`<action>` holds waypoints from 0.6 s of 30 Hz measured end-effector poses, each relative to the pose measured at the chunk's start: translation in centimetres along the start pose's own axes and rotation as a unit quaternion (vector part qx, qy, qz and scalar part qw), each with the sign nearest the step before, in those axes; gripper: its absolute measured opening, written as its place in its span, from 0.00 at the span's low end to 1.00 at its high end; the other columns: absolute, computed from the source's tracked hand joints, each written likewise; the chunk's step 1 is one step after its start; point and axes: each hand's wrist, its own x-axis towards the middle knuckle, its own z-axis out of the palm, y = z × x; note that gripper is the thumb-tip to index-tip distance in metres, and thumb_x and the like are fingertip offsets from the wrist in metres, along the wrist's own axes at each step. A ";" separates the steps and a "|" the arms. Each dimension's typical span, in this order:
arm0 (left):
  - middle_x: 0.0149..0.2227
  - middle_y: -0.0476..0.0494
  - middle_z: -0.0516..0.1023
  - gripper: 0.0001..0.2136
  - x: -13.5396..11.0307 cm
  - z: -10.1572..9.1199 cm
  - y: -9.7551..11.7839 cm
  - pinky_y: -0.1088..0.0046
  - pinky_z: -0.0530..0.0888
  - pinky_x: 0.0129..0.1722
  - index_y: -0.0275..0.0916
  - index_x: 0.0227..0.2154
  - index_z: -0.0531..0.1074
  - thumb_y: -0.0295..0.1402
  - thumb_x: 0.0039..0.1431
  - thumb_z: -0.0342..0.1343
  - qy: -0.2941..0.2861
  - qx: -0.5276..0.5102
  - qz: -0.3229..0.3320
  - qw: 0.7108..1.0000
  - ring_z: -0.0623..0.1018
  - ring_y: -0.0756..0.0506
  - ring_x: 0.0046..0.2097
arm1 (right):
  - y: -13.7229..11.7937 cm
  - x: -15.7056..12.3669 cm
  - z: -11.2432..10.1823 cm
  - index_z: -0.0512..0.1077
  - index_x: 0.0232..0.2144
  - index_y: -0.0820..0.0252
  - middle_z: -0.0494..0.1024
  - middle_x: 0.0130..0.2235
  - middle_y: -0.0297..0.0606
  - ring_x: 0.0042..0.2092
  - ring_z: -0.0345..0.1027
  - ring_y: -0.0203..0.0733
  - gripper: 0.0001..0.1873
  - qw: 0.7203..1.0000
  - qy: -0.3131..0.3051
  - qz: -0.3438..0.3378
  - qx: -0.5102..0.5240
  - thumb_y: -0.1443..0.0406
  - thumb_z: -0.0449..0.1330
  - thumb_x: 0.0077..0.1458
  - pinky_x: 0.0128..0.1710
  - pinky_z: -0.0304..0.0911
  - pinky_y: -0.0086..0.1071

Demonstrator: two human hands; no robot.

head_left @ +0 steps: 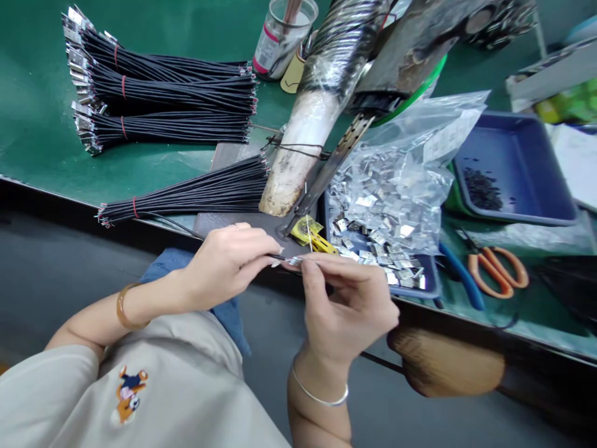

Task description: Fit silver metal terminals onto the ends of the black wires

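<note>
My left hand (228, 261) is closed in a pinch on a thin black wire (276, 256) just in front of the bench edge. My right hand (347, 305) is closed too, its fingertips gripping a small silver metal shell (295, 261) at the wire's end. Both hands meet tip to tip. Just beyond them lies a loose bundle of black wires (186, 196) tied with a red band. A clear bag of several silver metal shells (389, 199) sits in a blue tray right behind my right hand.
Larger tied bundles of black cables with metal plugs (158, 93) lie at the back left on the green mat (32, 118). A wrapped press machine (321, 106) leans over the middle. Orange-handled scissors (497, 270), blue-handled pliers (459, 270) and a blue tray (517, 168) stand at the right.
</note>
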 end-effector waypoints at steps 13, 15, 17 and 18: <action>0.21 0.47 0.73 0.09 0.3 -0.6 -1.5 0.79 0.66 0.26 0.30 0.32 0.75 0.33 0.57 0.54 -0.114 -0.220 -0.134 0.960 0.68 0.53 0.24 | -0.8 -0.6 0.1 0.76 0.37 0.57 0.68 0.18 0.22 0.16 0.57 0.24 0.05 0.976 -0.052 -0.118 -0.176 0.70 0.66 0.56 0.19 0.55 0.21; 0.21 0.48 0.72 0.09 0.1 -0.3 -1.5 0.79 0.65 0.26 0.30 0.31 0.75 0.32 0.55 0.55 -0.105 -0.206 -0.137 0.963 0.67 0.53 0.24 | -1.2 -0.5 0.4 0.74 0.34 0.58 0.66 0.18 0.22 0.16 0.55 0.24 0.03 0.984 -0.085 -0.073 -0.141 0.70 0.63 0.58 0.19 0.53 0.21; 0.21 0.50 0.68 0.09 0.1 0.1 -1.6 0.79 0.62 0.25 0.30 0.30 0.76 0.33 0.54 0.56 -0.088 -0.202 -0.133 0.966 0.64 0.54 0.24 | -1.2 -0.5 0.6 0.73 0.31 0.58 0.65 0.19 0.23 0.17 0.54 0.25 0.03 0.992 -0.102 0.031 -0.067 0.69 0.61 0.59 0.18 0.52 0.22; 0.20 0.52 0.66 0.10 0.1 0.2 -1.7 0.79 0.60 0.24 0.30 0.29 0.76 0.34 0.54 0.57 -0.079 -0.207 -0.131 0.966 0.62 0.55 0.24 | -1.2 -0.6 0.6 0.72 0.30 0.58 0.66 0.19 0.23 0.17 0.55 0.26 0.04 0.991 -0.101 0.085 -0.027 0.67 0.61 0.59 0.17 0.52 0.22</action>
